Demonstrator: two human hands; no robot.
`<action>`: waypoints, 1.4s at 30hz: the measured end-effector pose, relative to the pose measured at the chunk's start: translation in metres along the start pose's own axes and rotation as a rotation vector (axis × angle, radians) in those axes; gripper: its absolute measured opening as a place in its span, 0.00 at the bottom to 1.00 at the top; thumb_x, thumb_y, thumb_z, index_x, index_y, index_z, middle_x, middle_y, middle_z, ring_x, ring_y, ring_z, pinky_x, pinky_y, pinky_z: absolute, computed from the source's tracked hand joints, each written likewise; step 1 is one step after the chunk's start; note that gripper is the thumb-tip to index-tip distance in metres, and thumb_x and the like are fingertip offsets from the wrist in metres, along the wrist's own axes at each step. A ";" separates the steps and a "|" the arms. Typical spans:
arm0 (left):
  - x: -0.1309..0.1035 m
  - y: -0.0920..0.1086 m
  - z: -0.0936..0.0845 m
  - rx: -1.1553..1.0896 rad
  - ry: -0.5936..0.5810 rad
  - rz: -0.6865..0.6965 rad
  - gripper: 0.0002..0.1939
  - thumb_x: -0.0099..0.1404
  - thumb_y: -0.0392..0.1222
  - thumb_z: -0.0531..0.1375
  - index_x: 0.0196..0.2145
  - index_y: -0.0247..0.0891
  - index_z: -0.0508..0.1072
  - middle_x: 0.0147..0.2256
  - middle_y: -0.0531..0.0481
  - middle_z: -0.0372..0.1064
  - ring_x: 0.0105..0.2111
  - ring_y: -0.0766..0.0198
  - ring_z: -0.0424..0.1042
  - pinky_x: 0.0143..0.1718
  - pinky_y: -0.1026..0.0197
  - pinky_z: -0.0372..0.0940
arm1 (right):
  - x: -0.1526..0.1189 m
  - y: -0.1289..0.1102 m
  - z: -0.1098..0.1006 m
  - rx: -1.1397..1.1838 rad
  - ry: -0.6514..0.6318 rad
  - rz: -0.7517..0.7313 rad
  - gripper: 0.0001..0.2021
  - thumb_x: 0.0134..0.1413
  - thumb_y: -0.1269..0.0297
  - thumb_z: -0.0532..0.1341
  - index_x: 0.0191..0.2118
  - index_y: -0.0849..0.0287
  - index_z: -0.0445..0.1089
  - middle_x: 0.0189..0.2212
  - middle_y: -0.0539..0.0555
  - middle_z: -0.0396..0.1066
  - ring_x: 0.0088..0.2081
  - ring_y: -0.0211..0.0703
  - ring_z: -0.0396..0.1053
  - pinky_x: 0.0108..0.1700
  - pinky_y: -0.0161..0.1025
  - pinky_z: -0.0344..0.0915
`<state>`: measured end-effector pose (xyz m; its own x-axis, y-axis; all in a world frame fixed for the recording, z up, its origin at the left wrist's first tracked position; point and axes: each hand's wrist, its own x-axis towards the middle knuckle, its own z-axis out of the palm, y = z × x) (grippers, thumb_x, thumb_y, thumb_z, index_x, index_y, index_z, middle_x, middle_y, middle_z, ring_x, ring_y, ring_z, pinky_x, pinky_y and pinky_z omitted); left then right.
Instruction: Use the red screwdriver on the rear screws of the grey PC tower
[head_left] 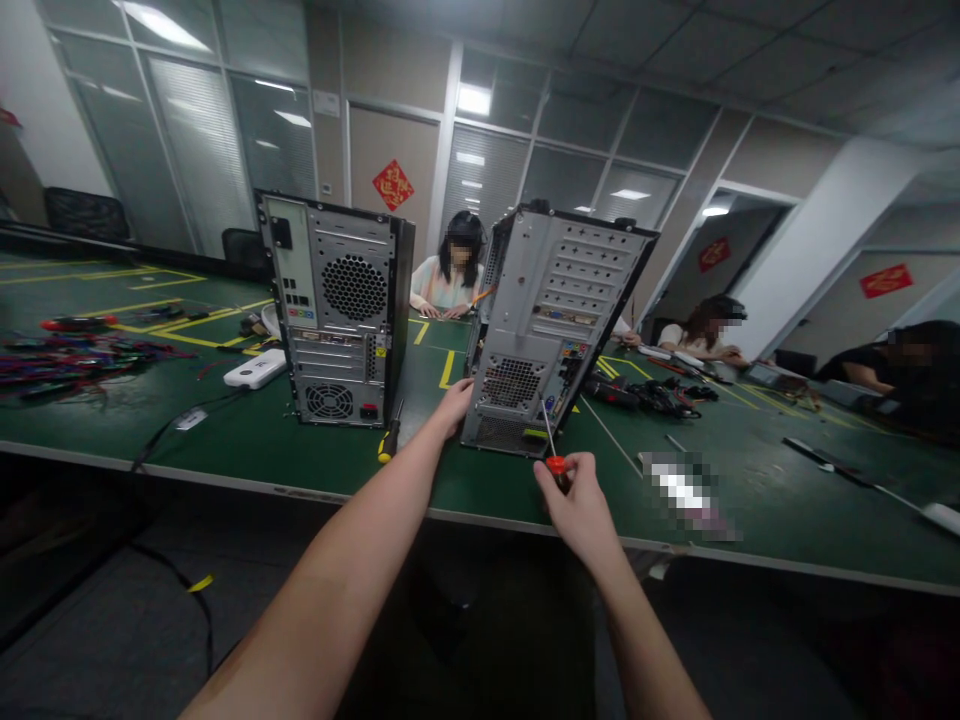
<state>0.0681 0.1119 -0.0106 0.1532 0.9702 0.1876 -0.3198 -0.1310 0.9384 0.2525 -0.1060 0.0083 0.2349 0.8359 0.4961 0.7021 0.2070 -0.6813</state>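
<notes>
Two computer cases stand upright on the green table with their backs toward me. The right case [525, 300] is turned at an angle. My left hand [455, 405] touches its lower left side, its fingertips partly hidden behind the case. My right hand [574, 490] is closed round a red-handled screwdriver [556, 464], whose shaft points up to the lower back panel beside the vent grille. The left case [341, 310] stands apart from both hands. Between the cases lies a screwdriver with a yellow and black handle [388, 442].
A bundle of coloured wires [82, 365] and a white power strip [255, 370] lie left. Black cables [660, 395] and a blurred-out object [686, 490] lie right. A person [450, 275] sits across the green table [480, 495]; others sit far right.
</notes>
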 end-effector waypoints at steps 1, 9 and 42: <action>0.000 0.001 0.000 -0.001 0.009 -0.035 0.25 0.63 0.54 0.68 0.52 0.36 0.78 0.48 0.39 0.80 0.51 0.50 0.77 0.55 0.49 0.69 | -0.007 -0.004 0.000 0.030 -0.043 0.011 0.13 0.60 0.51 0.60 0.38 0.48 0.54 0.21 0.45 0.69 0.19 0.45 0.68 0.23 0.38 0.59; -0.005 0.007 0.003 -0.021 0.008 -0.037 0.23 0.61 0.53 0.70 0.50 0.36 0.78 0.44 0.41 0.81 0.48 0.53 0.78 0.55 0.52 0.69 | -0.061 -0.057 -0.005 0.008 -0.025 -0.006 0.09 0.62 0.60 0.60 0.46 0.55 0.68 0.33 0.52 0.76 0.34 0.47 0.76 0.38 0.42 0.71; 0.001 -0.001 0.001 -0.016 -0.014 -0.025 0.26 0.62 0.53 0.68 0.53 0.36 0.78 0.44 0.40 0.81 0.46 0.53 0.78 0.53 0.51 0.69 | -0.073 -0.060 0.040 -0.139 0.319 -0.409 0.08 0.67 0.69 0.61 0.49 0.59 0.73 0.46 0.59 0.75 0.46 0.45 0.76 0.49 0.41 0.75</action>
<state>0.0691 0.1126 -0.0115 0.1742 0.9702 0.1687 -0.3302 -0.1039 0.9382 0.1664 -0.1594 -0.0086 0.1012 0.5003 0.8599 0.8562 0.3964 -0.3314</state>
